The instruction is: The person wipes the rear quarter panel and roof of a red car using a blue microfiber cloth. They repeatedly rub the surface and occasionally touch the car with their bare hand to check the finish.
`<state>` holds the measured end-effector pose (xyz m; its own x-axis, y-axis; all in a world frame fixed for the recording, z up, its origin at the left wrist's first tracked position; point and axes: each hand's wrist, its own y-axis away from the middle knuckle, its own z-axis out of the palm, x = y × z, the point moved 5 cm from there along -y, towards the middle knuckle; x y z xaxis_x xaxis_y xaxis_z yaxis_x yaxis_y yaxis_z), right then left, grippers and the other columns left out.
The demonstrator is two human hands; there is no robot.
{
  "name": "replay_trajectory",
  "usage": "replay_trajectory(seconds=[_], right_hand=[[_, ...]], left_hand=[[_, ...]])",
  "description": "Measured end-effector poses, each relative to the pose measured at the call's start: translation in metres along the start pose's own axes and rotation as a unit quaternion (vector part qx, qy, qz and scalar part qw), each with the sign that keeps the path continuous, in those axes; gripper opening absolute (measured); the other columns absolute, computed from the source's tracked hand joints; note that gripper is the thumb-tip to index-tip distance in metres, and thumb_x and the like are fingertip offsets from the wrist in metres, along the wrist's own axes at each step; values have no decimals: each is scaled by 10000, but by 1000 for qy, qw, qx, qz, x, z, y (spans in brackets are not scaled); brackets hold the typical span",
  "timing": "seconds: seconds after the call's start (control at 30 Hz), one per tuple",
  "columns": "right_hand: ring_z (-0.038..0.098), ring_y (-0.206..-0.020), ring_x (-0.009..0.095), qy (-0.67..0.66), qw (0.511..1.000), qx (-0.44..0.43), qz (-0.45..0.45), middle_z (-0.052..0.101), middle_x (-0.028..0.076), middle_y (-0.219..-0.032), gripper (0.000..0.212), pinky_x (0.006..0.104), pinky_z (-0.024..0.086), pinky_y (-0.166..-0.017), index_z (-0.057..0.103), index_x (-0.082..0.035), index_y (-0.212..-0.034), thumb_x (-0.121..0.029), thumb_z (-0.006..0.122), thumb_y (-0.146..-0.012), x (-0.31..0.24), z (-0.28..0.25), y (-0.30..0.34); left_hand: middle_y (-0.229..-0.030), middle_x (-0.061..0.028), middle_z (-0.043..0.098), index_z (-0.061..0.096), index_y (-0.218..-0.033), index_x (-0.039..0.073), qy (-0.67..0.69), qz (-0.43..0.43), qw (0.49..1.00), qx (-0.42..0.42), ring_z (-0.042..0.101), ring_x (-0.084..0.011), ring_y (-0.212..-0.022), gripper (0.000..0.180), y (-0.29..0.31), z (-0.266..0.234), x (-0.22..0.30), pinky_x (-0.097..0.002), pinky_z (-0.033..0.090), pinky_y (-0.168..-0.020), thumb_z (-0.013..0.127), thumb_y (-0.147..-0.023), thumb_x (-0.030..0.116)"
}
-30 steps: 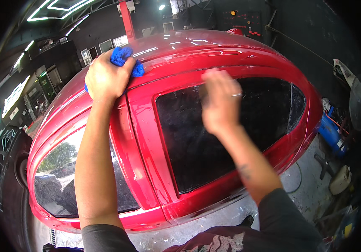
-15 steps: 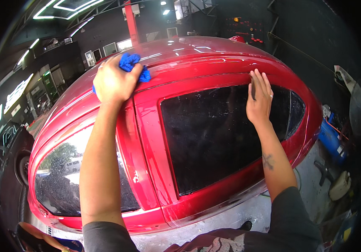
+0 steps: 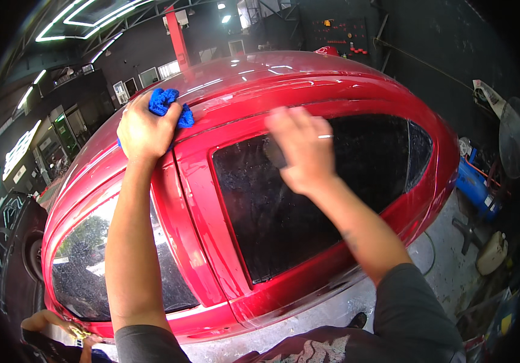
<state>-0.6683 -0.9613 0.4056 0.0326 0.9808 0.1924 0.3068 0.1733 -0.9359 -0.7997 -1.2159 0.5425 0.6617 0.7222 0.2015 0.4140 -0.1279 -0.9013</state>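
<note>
A red car (image 3: 211, 130) with a wet-looking surface fills the middle. At its roof edge, above the pillar between the side windows, my left hand (image 3: 146, 128) is closed on a crumpled blue cloth (image 3: 164, 103). My right hand (image 3: 306, 148) reaches across the top of the dark rear side window (image 3: 308, 212), its stretched fingers over the red frame. Motion smears those fingertips. A dark patch shows by the thumb side of this hand; whether it is an object or a reflection cannot be told.
Another person's arms (image 3: 51, 320) are at the car's lower left, with something yellow at the hand. A dark car (image 3: 15, 248) stands at left. To the right are a blue tank (image 3: 477, 190), a pale jug (image 3: 492, 253) and a fan (image 3: 515, 136).
My right hand has swept left along the top of the rear window. My left hand stays on the cloth at the roof edge. The view has shifted slightly, and the other person's hands now show.
</note>
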Motion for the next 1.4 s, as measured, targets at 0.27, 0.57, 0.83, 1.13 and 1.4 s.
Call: replay_trajectory(seconds=[0.27, 0.57, 0.83, 1.13, 1.4], right_hand=[[421, -1593, 332, 101, 978, 42, 177, 523, 110, -1678, 632, 552, 335, -1256, 549, -110, -1601, -131, 658, -979, 152, -23, 31], [471, -1545, 401, -83, 997, -6, 6, 555, 159, -1631, 749, 582, 348, -1208, 594, -89, -1544, -82, 706, -804, -64, 21, -30], [500, -1515, 401, 51, 986, 71, 139, 627, 105, -1578, 483, 599, 353, -1210, 657, -153, -1472, -143, 693, -990, 110, -9, 21], [457, -1561, 371, -89, 993, -48, -69, 558, 133, -1637, 697, 592, 283, -1297, 602, -69, -1540, -152, 710, -856, -69, 27, -53], [490, -1517, 430, -45, 991, 66, 111, 657, 176, -1495, 514, 633, 324, -1272, 658, -119, -1442, -70, 687, -931, 66, 11, -12]], left_hand=[[-1004, -175, 812, 853, -1099, 171, 4, -5, 1000, 0, 775, -397, -986, 394, -1, 6, 7, -498, 590, -915, 759, -855, 466], [-1089, -133, 797, 823, -1057, 134, 4, 1, 1000, 7, 740, -383, -1094, 391, -1, 10, 4, -504, 580, -962, 761, -843, 456], [-1072, -159, 804, 844, -1084, 158, -5, -37, 999, 4, 755, -391, -1058, 396, -3, 11, 6, -503, 589, -955, 775, -830, 453], [-1053, -152, 806, 845, -1073, 172, 8, -8, 1000, -2, 763, -394, -1014, 377, -1, 13, 1, -502, 595, -920, 769, -833, 452], [-1052, -193, 815, 845, -1164, 178, -19, -52, 998, -28, 776, -410, -1037, 467, -2, 6, 8, -496, 584, -961, 767, -842, 508]])
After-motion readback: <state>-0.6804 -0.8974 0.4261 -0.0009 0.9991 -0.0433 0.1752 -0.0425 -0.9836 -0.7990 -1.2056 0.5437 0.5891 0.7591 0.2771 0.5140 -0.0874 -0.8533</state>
